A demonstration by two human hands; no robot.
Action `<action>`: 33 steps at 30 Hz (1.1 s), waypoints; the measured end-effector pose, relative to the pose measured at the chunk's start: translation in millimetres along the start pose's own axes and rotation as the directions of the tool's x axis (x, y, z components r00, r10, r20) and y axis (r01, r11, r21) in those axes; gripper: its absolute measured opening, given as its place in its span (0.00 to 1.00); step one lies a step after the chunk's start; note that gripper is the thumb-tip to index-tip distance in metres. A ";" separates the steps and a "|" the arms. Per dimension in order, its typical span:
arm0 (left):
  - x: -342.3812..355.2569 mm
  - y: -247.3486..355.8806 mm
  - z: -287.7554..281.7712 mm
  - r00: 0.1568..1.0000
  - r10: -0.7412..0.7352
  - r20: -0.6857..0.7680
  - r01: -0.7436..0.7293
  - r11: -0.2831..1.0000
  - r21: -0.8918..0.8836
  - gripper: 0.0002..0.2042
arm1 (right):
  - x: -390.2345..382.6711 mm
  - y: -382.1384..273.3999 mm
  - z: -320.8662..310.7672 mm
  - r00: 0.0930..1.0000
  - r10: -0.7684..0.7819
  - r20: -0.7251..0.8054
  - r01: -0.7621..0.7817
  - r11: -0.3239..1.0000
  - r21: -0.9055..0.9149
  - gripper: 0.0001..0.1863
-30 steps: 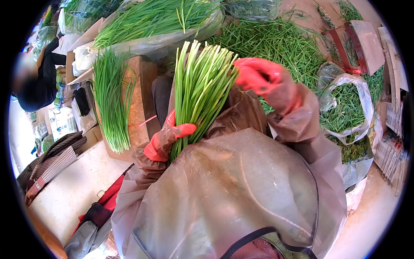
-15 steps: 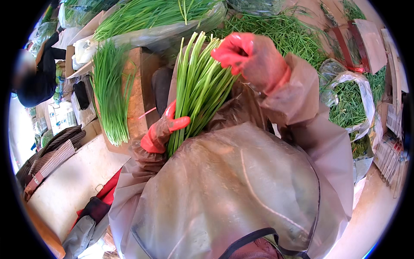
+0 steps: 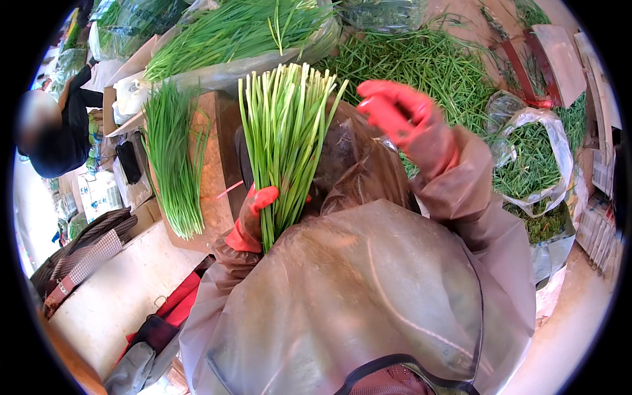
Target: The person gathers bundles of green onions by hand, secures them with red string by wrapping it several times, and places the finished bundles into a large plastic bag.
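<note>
My left hand [image 3: 251, 222], in a red rubber glove, grips a bunch of garlic chives [image 3: 283, 141] near its lower end. The pale cut ends point up and fan out a little, roughly level with one another. To the right of these ends my right hand [image 3: 401, 115], also red-gloved, is raised with its fingers apart and nothing visible in them. It stands clear of the bunch. Another bunch of chives [image 3: 172, 164] lies on a brown board [image 3: 212, 155] to the left, pale ends toward me. The lower part of the held bunch is hidden behind my apron.
Ahead, a large pile of chives [image 3: 230, 36] lies on plastic sheeting. Loose green trimmings [image 3: 418, 66] cover the floor at far right, beside an open plastic bag [image 3: 559, 148] of trimmings. A person [image 3: 56, 145] in dark clothes is at far left. Folded checked cloth [image 3: 85, 247] lies nearer.
My right hand has moved right, away from the chive tops, and its fingers have opened. The held bunch is more upright, its cut ends spread wider.
</note>
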State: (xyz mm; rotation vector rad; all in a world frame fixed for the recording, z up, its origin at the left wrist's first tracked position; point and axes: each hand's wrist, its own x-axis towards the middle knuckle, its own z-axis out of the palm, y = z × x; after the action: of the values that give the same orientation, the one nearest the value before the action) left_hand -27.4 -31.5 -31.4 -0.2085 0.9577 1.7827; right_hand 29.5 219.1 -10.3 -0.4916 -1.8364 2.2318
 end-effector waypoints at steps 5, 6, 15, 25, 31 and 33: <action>-0.1 3.9 11.8 0.998 0.051 0.041 -0.056 0.990 0.127 0.32 | 1.1 5.5 26.5 0.979 -0.026 0.200 0.101 0.923 -0.372 0.22; -1.7 2.8 14.5 0.998 0.054 0.036 -0.058 0.991 0.120 0.33 | 5.0 4.7 28.5 0.971 -0.069 0.230 0.189 0.812 -0.552 0.24; 1.0 -1.1 7.7 0.996 -0.085 0.028 0.088 0.984 -0.157 0.25 | 20.2 34.7 30.3 0.895 0.389 0.219 -0.350 0.916 -0.197 0.14; 8.6 4.8 15.8 0.986 0.009 0.165 -0.041 0.982 0.186 0.31 | 27.1 33.4 28.3 0.963 0.141 0.229 0.013 0.827 -0.562 0.06; 20.0 -13.9 -36.3 0.976 0.026 0.217 -0.099 0.937 0.334 0.29 | 34.5 30.2 -10.2 0.979 0.179 0.098 -0.189 0.977 0.104 0.14; 14.9 -10.4 -30.2 0.983 0.038 0.182 -0.107 0.918 0.383 0.28 | 34.5 29.7 -47.0 0.997 0.031 -0.069 -0.018 0.983 0.185 0.16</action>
State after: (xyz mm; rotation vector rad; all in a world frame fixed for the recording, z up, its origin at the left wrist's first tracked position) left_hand -33.7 -40.3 -64.9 0.2345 1.1842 1.6050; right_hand 17.1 268.5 -51.5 -0.5543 -1.5778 2.3392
